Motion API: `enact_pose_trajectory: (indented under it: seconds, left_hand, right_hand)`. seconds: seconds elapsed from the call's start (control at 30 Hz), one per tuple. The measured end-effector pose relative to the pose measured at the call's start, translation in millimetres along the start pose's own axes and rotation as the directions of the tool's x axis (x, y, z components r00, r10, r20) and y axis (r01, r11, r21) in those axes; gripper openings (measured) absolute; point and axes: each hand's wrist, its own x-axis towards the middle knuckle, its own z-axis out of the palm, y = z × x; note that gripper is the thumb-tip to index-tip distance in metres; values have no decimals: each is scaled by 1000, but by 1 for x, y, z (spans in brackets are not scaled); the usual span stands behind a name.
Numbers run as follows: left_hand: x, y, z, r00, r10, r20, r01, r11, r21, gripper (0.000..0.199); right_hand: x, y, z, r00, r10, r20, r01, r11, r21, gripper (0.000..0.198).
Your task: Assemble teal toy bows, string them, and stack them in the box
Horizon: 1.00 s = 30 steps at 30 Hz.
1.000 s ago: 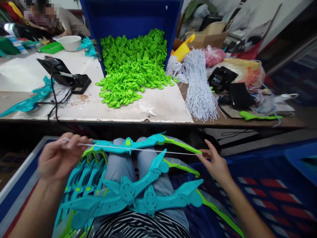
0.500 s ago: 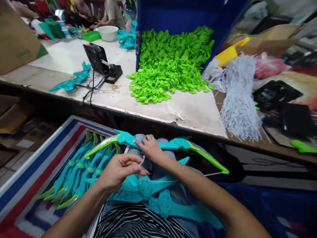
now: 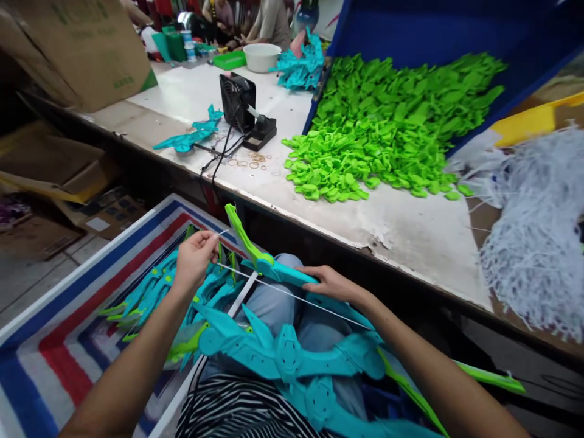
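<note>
A toy bow with a turquoise middle (image 3: 292, 275) and green limbs lies slantwise above my knees. My right hand (image 3: 335, 283) is closed round its middle, thumb toward me. My left hand (image 3: 197, 255) pinches the end of a white string (image 3: 292, 293), a short tip sticking out past the fingers. From there the string runs taut to the right, beneath my right forearm. The bow's left green limb (image 3: 244, 234) points up, just right of my left hand. Across my lap lie more turquoise bows (image 3: 287, 356), partly hidden by my right arm.
On my left, a box with a striped lining (image 3: 59, 340) holds several finished-looking bows (image 3: 155, 286). The table (image 3: 337, 225) carries a heap of green parts (image 3: 387, 134), a small black fan (image 3: 237, 100), rubber bands and a bundle of white strings (image 3: 538, 231). People sit far back.
My left hand has moved left and drawn the string taut. The bow has tilted, its left limb swinging up, and the right hand has shifted right with it. The view has turned left.
</note>
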Motion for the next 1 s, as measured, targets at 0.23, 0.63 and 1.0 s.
enact_pose_trajectory:
  seconds: [0.23, 0.63, 1.0]
  left_hand:
    - [40, 1, 10, 982, 184, -44, -170, 961, 216, 17]
    - [41, 1, 20, 953, 303, -18, -281, 904, 323, 11]
    - [45, 14, 10, 975, -55, 214, 69, 996, -58, 31]
  right_hand:
    - [1, -3, 2, 1000, 8, 4, -8, 1000, 25, 50]
    - [2, -4, 7, 1000, 13, -25, -13, 1000, -12, 49]
    - [6, -21, 4, 976, -164, -143, 70, 859, -507, 37]
